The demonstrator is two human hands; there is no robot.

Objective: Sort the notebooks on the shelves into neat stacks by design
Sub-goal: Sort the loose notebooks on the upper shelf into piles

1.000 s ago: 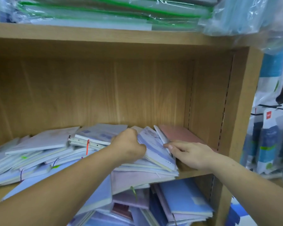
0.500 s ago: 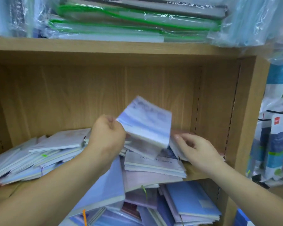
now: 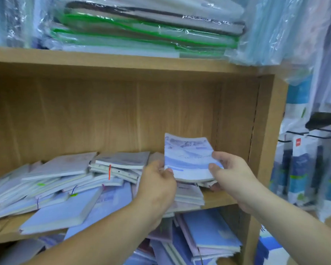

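bare left hand point(image 3: 158, 181) and right hand point(image 3: 232, 174), bare forearms point(image 3: 107, 238).

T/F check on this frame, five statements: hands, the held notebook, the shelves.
1. The left hand and right hand both grip a blue notebook. True.
2. It is held at the left end of the shelf. False: it is at the right end, near the side wall.
3. The pile to its left is neatly stacked. False: the books lie slanted and overlapping.
4. Plastic-wrapped folders lie on the board above. True.
5. The level below is bare. False: lower notebooks lie there.
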